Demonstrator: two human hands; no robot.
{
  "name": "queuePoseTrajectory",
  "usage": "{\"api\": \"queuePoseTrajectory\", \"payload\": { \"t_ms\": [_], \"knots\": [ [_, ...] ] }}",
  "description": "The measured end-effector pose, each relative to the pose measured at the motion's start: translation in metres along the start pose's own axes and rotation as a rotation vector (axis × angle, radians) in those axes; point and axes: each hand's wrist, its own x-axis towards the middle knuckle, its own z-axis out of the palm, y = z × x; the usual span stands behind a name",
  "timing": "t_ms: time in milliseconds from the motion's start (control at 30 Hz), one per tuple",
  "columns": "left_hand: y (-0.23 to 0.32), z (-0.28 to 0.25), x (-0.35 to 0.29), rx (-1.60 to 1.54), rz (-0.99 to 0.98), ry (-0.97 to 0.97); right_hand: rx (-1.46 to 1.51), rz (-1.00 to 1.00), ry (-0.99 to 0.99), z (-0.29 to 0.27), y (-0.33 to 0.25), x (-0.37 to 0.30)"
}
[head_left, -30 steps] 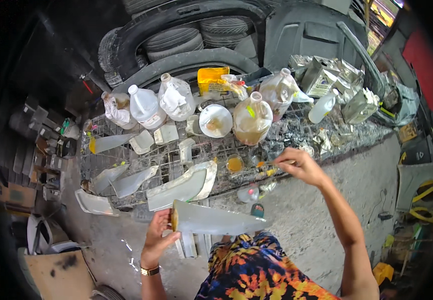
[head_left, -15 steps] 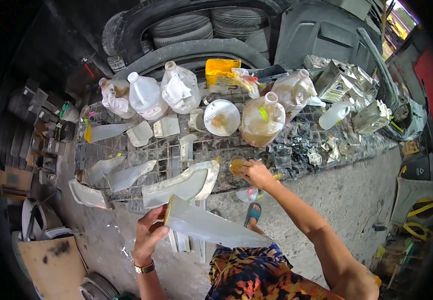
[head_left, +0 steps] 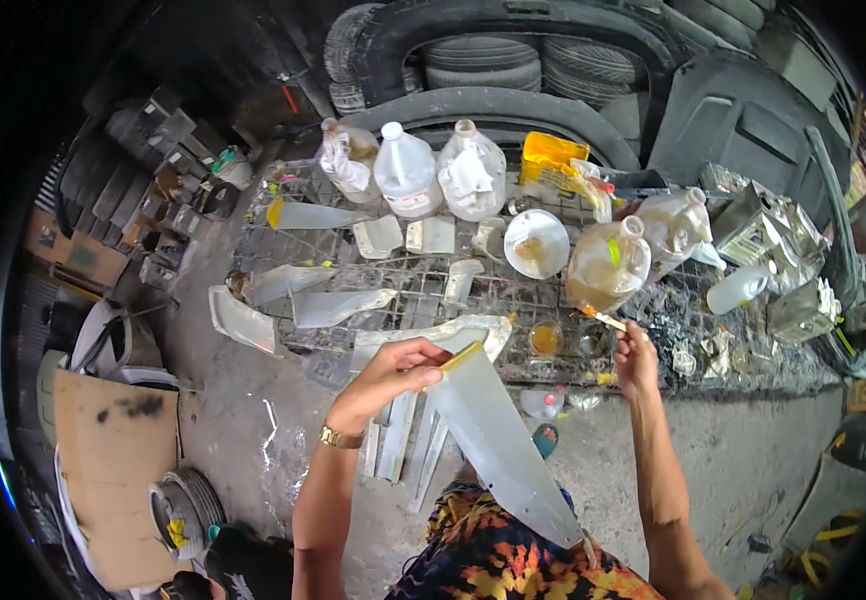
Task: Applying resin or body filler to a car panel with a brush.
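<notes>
Panel [head_left: 501, 440] in left hand [head_left: 391, 380], orange-tipped stick [head_left: 611, 322] in right hand [head_left: 637, 362]

Left hand [head_left: 390, 382] pinches yellow-edged end of gray panel [head_left: 503, 440]; panel hangs tilted, low end in front of patterned shirt [head_left: 513, 572]. Right hand [head_left: 636, 360] grips small brush [head_left: 609, 321], orange tip pointing left, near brown-stained jug [head_left: 606, 268]. Cup [head_left: 545, 350] with amber liquid just left of brush, on grid-topped table [head_left: 403, 275]. White bowl [head_left: 540, 222], yellow container [head_left: 550, 155] farther back; tires [head_left: 483, 68] behind table.
</notes>
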Motion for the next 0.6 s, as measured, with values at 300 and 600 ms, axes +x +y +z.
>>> {"api": "queuePoseTrajectory", "payload": {
  "t_ms": [300,600],
  "knots": [
    [0.039,0.032,0.004,0.089,-0.078,-0.069,-0.826,-0.722,-0.560,0.122,-0.095,-0.148],
    [0.064,0.056,0.006,0.157,-0.021,-0.112,-1.201,-1.088,-0.772,0.145,-0.084,-0.187]
  ]
}}
